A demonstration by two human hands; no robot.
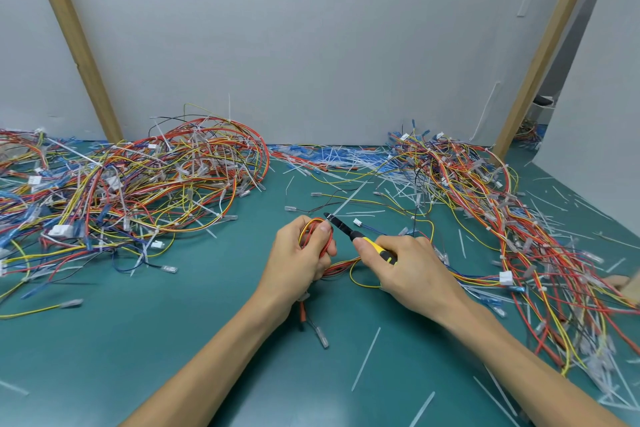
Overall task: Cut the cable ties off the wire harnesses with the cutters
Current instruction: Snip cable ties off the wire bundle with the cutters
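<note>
Fingers [325, 228] of left hand [298, 258] tight around looped wire harness [310, 221], right hand [414, 265] likewise around yellow-handled cutters [356, 236], tip beside it.

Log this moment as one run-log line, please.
left hand: grips coiled wire harness | right hand: holds yellow-handled cutters, tip at the coil | green mat: cut cable ties scattered

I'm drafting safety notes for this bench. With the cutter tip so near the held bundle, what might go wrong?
The yellow-handled cutters, gripped by the right hand, have their tip beside the thumb of the left hand: a slip might nick it. The blades might bite the coiled red, orange and yellow wire bundle it holds, instead of the thin white cable tie.
</note>
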